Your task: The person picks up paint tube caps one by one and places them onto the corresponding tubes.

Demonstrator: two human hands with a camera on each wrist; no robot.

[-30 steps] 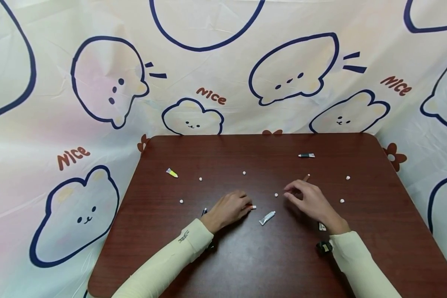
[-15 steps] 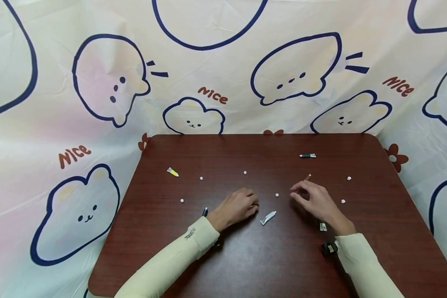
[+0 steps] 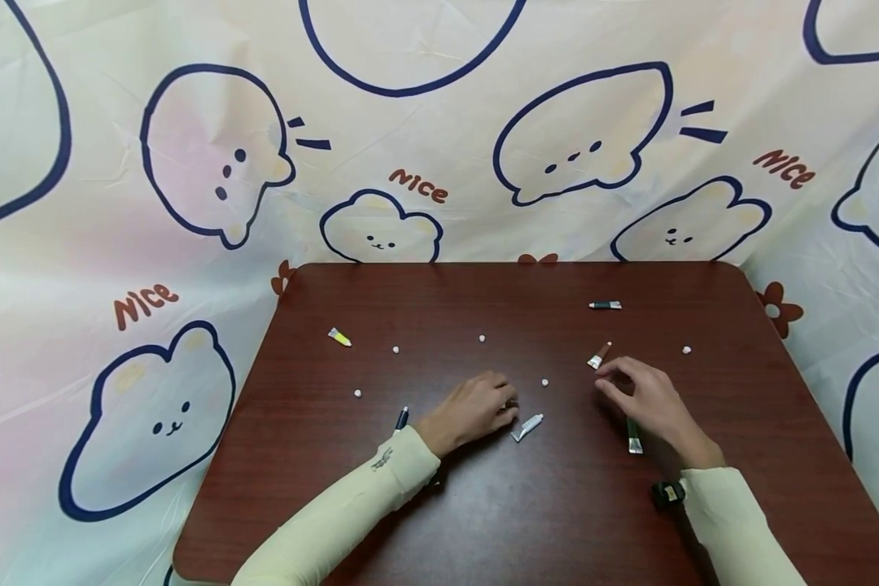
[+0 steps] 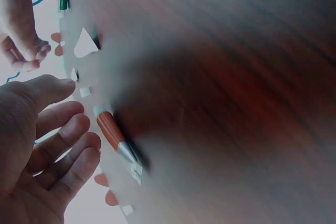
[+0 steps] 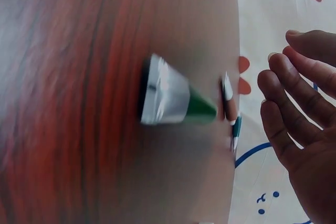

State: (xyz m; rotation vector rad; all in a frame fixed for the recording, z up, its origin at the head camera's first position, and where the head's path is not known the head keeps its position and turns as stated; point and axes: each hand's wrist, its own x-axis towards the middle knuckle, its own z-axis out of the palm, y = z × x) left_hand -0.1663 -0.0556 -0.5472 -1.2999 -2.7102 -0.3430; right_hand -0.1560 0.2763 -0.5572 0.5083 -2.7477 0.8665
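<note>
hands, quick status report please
Left hand empty, orange tube beside it. Right hand empty, near brown tube. Right hand blocks part of green tube, head view.

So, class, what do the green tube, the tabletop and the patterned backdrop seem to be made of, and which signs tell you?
Green tube: probably soft metal or laminate; its flattened end is silvery and shiny.
Tabletop: wood or wood-look laminate, smooth, semi-glossy; it shows grain streaks and soft reflections.
Backdrop: likely fabric or thin plastic sheeting, softly sheened; it shows creases.
</note>
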